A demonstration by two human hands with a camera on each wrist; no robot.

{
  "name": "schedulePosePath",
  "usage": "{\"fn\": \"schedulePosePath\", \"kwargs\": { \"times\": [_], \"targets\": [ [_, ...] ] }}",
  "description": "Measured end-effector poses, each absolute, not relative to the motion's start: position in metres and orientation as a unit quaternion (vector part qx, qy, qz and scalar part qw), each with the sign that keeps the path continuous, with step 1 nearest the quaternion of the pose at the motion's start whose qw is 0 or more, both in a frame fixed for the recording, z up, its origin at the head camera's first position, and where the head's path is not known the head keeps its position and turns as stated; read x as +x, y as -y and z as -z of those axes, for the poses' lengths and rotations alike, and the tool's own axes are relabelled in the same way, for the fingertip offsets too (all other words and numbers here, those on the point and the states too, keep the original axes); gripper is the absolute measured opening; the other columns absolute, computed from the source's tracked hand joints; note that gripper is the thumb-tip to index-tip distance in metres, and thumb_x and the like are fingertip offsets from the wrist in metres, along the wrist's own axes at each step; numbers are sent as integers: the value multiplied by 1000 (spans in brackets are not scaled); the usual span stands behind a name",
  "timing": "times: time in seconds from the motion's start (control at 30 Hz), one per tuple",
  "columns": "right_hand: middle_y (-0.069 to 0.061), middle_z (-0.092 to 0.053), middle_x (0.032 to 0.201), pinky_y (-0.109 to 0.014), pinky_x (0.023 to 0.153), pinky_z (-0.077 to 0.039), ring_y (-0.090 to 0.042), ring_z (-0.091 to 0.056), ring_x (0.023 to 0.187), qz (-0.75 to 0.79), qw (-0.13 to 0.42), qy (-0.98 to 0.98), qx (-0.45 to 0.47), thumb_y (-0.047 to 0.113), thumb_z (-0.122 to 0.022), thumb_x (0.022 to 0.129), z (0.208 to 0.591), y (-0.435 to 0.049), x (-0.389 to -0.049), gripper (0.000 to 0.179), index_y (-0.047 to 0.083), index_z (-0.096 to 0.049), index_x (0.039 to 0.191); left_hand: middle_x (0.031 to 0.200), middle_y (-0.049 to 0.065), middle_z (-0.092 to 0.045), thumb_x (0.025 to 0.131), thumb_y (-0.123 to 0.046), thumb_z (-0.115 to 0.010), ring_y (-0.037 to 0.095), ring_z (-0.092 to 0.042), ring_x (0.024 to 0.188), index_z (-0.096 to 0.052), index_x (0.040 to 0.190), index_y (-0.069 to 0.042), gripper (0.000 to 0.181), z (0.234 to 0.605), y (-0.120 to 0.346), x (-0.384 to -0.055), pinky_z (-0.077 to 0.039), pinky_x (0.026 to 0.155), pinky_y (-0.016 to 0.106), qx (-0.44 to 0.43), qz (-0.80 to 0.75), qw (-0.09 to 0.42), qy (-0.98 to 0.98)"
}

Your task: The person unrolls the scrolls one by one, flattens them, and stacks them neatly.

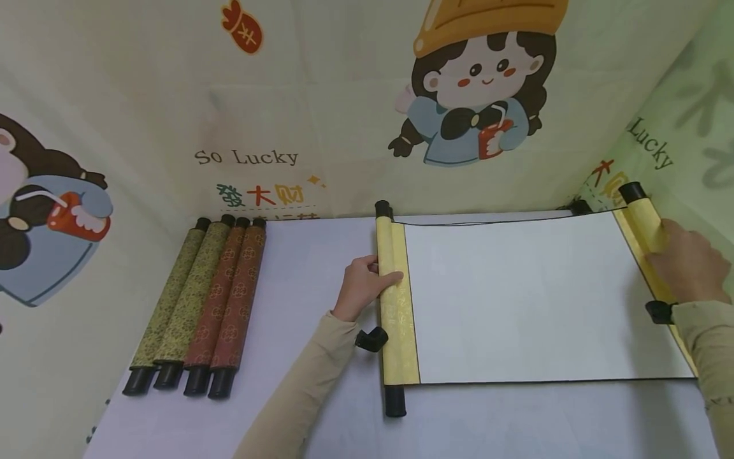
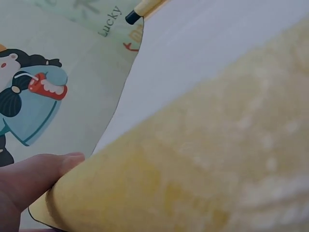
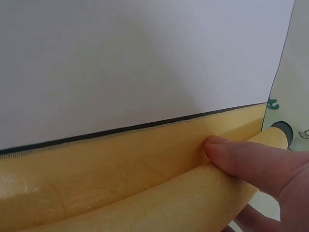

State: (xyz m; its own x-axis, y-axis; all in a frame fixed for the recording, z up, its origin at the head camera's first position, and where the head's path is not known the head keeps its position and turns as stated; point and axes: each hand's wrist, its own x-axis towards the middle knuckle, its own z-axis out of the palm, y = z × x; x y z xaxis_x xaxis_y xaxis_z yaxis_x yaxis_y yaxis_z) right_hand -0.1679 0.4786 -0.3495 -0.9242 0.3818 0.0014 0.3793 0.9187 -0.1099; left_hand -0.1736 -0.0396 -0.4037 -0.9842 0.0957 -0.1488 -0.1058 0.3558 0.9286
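A hanging scroll (image 1: 533,299) with a blank white sheet lies unrolled between two yellow patterned rolled ends, with black knobs on its rods. My left hand (image 1: 361,287) grips the left roll (image 1: 391,344), its thumb across the top and its fingers at the outer side. In the left wrist view the thumb (image 2: 63,166) lies against the yellow roll. At the far right my right hand (image 1: 690,261) grips the other roll (image 1: 645,223), which is lifted and tilted at its far end. The right wrist view shows that thumb (image 3: 236,152) pressing the yellow border, with fingers curled underneath, partly hidden.
To the left, several rolled scrolls lie side by side: green patterned ones (image 1: 186,299) and reddish-brown ones (image 1: 241,299), all with black knobs. A pale cloth with cartoon figures (image 1: 476,108) hangs behind the white table (image 1: 321,408). Black wrist cameras (image 1: 371,339) sit at both cuffs.
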Motion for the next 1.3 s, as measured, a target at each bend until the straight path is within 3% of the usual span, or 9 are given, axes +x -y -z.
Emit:
{"fn": "schedulePosePath", "kwargs": {
  "times": [0.47, 0.73, 1.0, 1.13, 1.3],
  "targets": [
    [-43, -44, 103, -69, 65, -41, -59, -50, 82, -45, 24, 980, -190, -1, -60, 86, 366, -481, -173, 52, -10, -34, 130, 78, 9, -68, 80, -24, -82, 12, -56, 63, -71, 96, 1, 32, 404, 24, -178, -45, 56, 24, 11, -540, 75, -838],
    [-43, -45, 104, -66, 65, -44, -59, -53, 83, -18, 16, 982, -190, -1, -61, 88, 377, -478, -180, 50, -12, -35, 129, 85, 11, -72, 80, -26, -82, 15, -63, 66, -71, 108, 2, 41, 409, 26, -178, -50, 59, 26, -1, -526, 77, -847],
    [-43, -46, 100, -66, 65, -45, -59, -54, 80, -10, -2, 983, -184, -2, -57, 88, 382, -480, -181, 42, -15, -36, 122, 92, 11, -65, 78, -28, -82, 20, -58, 73, -64, 112, 4, 50, 412, 21, -177, -46, 61, 28, 7, -484, 90, -871],
    [-43, -48, 94, -65, 61, -45, -60, -55, 77, -10, 2, 985, -175, -1, -56, 89, 386, -483, -182, 33, -17, -40, 114, 106, 15, -59, 75, -27, -83, 25, -58, 83, -51, 133, 5, 73, 410, 19, -175, -48, 67, 33, 14, -465, 98, -880],
    [-42, -52, 85, -63, 59, -45, -58, -56, 73, -10, -13, 986, -169, 2, -49, 92, 392, -488, -181, 24, -18, -45, 106, 122, 19, -49, 73, -28, -86, 27, -54, 87, -27, 156, -9, 103, 411, 16, -174, -48, 72, 37, 30, -447, 114, -887]
  ]
}}
